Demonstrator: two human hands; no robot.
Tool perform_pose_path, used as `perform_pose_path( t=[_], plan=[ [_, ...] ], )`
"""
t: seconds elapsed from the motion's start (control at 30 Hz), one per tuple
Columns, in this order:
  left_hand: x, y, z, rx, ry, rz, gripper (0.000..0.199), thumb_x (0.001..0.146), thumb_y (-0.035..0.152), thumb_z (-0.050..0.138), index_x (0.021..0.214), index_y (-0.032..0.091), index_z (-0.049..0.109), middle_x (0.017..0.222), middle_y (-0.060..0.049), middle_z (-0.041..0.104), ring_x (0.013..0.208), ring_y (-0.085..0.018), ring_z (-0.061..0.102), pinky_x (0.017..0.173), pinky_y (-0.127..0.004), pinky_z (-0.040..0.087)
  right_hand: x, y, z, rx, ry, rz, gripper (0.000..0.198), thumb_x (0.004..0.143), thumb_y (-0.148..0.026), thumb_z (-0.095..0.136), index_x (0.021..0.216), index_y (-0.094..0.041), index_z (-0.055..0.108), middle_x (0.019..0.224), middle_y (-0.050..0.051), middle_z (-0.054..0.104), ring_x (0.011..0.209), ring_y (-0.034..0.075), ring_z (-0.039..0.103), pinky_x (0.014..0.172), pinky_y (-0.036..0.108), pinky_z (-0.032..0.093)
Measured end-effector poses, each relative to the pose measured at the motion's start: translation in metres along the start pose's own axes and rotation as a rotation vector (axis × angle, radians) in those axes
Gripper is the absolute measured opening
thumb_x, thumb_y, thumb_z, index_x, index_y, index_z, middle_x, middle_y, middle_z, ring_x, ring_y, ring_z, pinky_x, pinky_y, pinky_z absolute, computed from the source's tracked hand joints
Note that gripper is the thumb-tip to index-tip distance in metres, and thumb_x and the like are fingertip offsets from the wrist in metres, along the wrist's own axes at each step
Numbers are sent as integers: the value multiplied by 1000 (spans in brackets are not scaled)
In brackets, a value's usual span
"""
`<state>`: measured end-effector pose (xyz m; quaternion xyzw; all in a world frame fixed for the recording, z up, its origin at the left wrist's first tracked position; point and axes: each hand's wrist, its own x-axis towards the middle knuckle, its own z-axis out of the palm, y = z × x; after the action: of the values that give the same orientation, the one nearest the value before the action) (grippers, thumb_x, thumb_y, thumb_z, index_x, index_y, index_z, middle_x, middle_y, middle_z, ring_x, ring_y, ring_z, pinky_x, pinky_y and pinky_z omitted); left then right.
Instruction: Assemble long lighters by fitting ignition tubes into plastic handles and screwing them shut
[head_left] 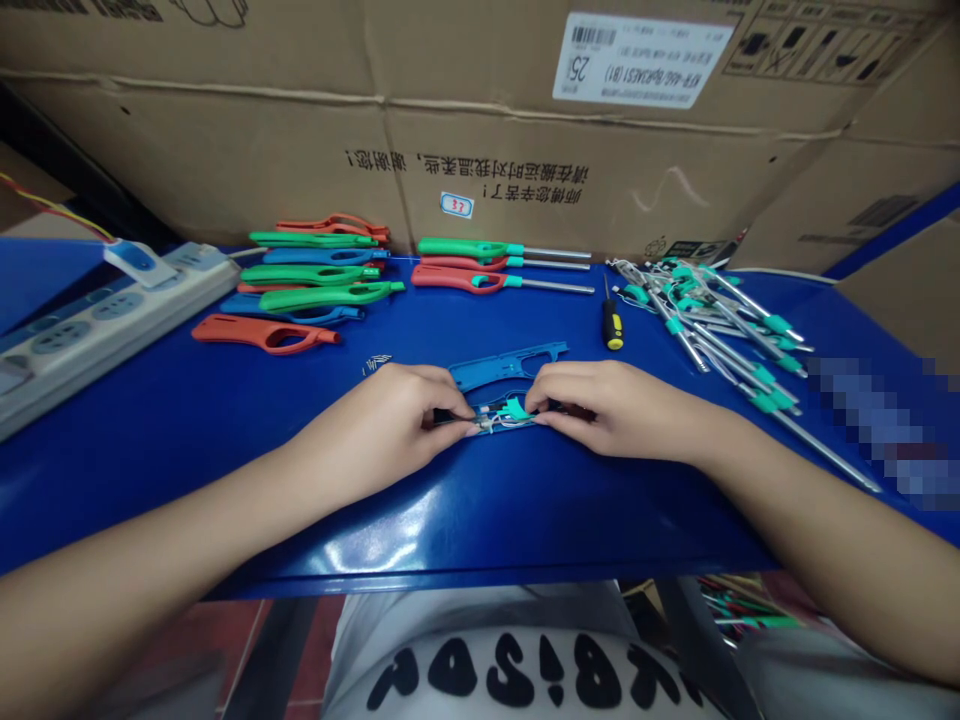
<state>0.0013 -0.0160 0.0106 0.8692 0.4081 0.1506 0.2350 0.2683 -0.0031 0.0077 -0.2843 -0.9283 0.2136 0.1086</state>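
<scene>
Between my two hands lies a blue lighter handle half [499, 432] with a green trigger [514, 408], white wires and small parts inside it. My left hand [405, 415] pinches at its left end, thumb and fingertips close together. At the right end, my right hand [600, 405] is closed with thumb and fingers on the handle's edge by the trigger. Just beyond it rests the matching blue handle half [506, 368], hollow and apart from my fingers. Several small screws [377, 364] lie on the table behind my left hand.
Coloured handle shells [315, 270] lie at the back left, beside a power strip [112, 315]. Assembled lighters [495, 278] are at the back centre. A black and yellow screwdriver [613, 322] and a pile of metal lighter tubes [720, 320] lie right. A cardboard box [300, 130] walls the back.
</scene>
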Motion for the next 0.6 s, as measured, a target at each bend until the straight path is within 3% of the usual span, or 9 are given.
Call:
perform_pose_path(
  t=[0.2, 0.3, 0.47, 0.6],
  plan=[
    [0, 2, 0, 12, -12, -20, 12, 91, 24, 69, 94, 22, 80, 91, -3, 74, 75, -16, 68, 71, -27, 50, -5, -2, -9, -35, 2, 18, 17, 99, -18, 51, 106, -19, 66, 106, 7, 68, 94, 18, 63, 80, 29, 47],
    [0, 2, 0, 14, -13, -21, 12, 91, 25, 69, 95, 22, 80, 92, -3, 74, 74, -16, 68, 70, -28, 51, -10, 2, -22, -15, 34, 58, 15, 96, -19, 54, 99, -19, 68, 101, 7, 69, 88, 17, 64, 77, 28, 48],
    [0, 1, 0, 11, -14, -20, 13, 91, 25, 68, 96, 22, 80, 92, -3, 74, 75, -16, 68, 71, -28, 52, -16, 10, -33, -29, -88, 150, 14, 90, -23, 62, 101, -18, 71, 96, 5, 71, 72, 14, 62, 66, 25, 46],
    [-1, 1, 0, 14, -9, -3, 13, 92, 25, 68, 96, 22, 81, 91, -3, 74, 76, -16, 68, 72, -28, 51, -16, 8, -30, -129, -117, 123, 14, 92, -19, 59, 95, -19, 73, 93, 5, 72, 80, 16, 66, 71, 26, 45]
  ],
)
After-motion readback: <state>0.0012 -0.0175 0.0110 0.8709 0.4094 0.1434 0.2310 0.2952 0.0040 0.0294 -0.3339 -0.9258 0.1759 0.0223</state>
